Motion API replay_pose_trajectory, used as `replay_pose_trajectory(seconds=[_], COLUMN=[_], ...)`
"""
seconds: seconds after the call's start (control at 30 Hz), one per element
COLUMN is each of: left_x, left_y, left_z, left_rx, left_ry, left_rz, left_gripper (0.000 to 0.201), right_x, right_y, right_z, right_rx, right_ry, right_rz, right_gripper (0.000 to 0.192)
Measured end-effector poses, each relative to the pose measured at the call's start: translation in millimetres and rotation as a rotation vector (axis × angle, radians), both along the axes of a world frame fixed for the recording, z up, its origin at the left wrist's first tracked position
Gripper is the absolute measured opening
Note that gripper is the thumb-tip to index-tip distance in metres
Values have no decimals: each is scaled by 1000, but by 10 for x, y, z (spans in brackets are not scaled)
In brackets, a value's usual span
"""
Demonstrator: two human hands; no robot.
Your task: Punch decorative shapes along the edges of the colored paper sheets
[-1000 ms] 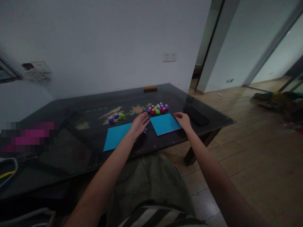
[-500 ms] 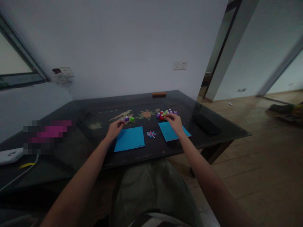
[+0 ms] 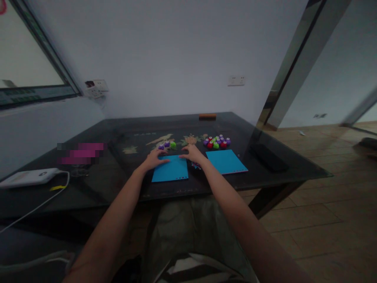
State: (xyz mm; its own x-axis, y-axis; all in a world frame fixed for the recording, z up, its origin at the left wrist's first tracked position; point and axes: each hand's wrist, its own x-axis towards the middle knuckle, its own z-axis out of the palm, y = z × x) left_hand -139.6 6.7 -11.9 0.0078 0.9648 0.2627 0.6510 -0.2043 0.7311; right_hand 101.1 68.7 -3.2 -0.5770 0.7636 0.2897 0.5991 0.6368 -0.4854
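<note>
The right hand (image 3: 193, 155) covers most of the small coloured bits (image 3: 195, 165) beneath its wrist. Left of the left hand (image 3: 153, 159), a pink patch (image 3: 81, 153) is blurred beyond telling.

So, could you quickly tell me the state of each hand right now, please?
Left hand: open, fingers resting on the left blue sheet, holding nothing.
Right hand: open, at the same sheet's far right corner, holding nothing.
</note>
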Motion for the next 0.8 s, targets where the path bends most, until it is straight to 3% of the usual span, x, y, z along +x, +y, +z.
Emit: replay_pose_trajectory(seconds=[0.2,0.5,0.8], left_x=[-29,-90,-42], left_y=[7,80,25], left_z=[-12,-97,-28], left_rx=[-9,33,103], left_ry=[46,339,332], left_rz=[-27,-65,-100], left_gripper=[53,54,48], right_x=[-10,-47,-37], right_y=[-29,-18,-19], right_z=[-55,-74,-71], right_rx=[43,35,39], right_ry=[-175,-158,-107], right_rz=[40,41,52], right_gripper=[69,64,60])
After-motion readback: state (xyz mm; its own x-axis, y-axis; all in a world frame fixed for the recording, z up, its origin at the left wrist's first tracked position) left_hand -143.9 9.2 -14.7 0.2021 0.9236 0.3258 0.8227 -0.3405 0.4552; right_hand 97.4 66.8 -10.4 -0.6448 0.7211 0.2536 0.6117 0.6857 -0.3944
